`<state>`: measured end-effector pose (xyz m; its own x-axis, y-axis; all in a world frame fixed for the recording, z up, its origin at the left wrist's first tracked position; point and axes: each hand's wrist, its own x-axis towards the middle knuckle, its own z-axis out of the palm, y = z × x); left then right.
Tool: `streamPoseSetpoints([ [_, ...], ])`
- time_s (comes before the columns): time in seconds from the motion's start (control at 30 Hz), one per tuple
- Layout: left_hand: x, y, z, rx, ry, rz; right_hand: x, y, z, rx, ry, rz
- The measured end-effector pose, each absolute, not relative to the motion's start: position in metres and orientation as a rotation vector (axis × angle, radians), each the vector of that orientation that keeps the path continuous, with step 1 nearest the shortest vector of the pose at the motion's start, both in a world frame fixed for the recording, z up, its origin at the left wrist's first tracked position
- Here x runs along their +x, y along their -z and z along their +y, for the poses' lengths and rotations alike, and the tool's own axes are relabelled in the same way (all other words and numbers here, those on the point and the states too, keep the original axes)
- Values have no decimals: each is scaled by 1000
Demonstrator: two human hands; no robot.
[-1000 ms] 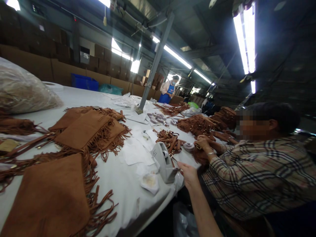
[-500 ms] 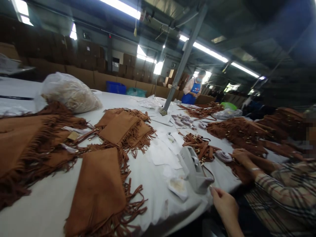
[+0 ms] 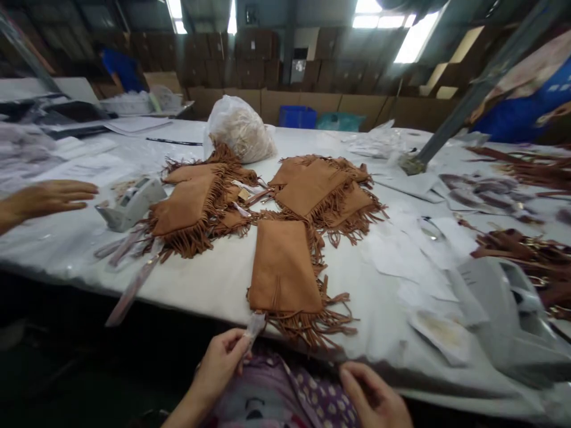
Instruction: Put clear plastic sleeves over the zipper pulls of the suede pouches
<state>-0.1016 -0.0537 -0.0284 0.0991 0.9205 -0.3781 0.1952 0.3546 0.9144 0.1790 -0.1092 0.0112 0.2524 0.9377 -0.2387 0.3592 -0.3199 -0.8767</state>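
My left hand point(image 3: 218, 365) is closed in a pinch on a plastic-wrapped strap end point(image 3: 256, 326), just below the table edge. Right above it lies a flat brown fringed suede bag point(image 3: 285, 267), its fringe spreading right and towards me. Over my lap, my right hand point(image 3: 377, 395) has thumb and fingers together; whatever is between them, if anything, cannot be made out. A grey tape dispenser point(image 3: 504, 309) stands on the table to its right.
More fringed bags point(image 3: 312, 184) lie in piles behind and at left point(image 3: 187, 202). At far left a co-worker's hand point(image 3: 49, 199) reaches near a second tape dispenser point(image 3: 138, 202). A stuffed plastic sack point(image 3: 241, 128), brown straps point(image 3: 513, 244) and a slanted post point(image 3: 473, 95) stand around.
The view has swung left and down. My right hand has moved from beside the right tape dispenser to over my lap. My left hand has come into view with the plastic-wrapped strap end.
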Motion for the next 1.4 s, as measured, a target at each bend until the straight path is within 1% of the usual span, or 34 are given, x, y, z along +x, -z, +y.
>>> streamPoseSetpoints([
  [0.07, -101, 26, -57, 1108, -754, 1391, 128, -16, -98, -1607, -1176, -1362],
  [0.13, -101, 24, -60, 1136, -766, 1374, 92, -19, -87, -1479, -1231, -1461],
  [0.33, -103, 9, -65, 1270, -843, 1332, 49, -10, -59, -1339, -1303, -1543],
  [0.53, -99, -2, -70, 1477, -841, 1446, 37, 2, -50, -1495, -1155, -1597],
  [0.67, -98, 3, -73, 1594, -848, 1493, 32, 3, -51, -1597, -1052, -1596],
  [0.8, -98, 10, -74, 1655, -838, 1533, 30, 3, -49, -1654, -1047, -1544],
  [1.03, -100, 10, -74, 1678, -852, 1520, 36, -5, -46, -1609, -1151, -1480],
  [1.2, -100, 1, -71, 1547, -854, 1491, 41, -17, -52, -1408, -1366, -1421],
  [1.3, -99, -1, -72, 1549, -855, 1503, 42, -16, -53, -1319, -1488, -1396],
  [1.4, -99, 3, -73, 1624, -870, 1519, 40, -9, -51, -1367, -1470, -1415],
])
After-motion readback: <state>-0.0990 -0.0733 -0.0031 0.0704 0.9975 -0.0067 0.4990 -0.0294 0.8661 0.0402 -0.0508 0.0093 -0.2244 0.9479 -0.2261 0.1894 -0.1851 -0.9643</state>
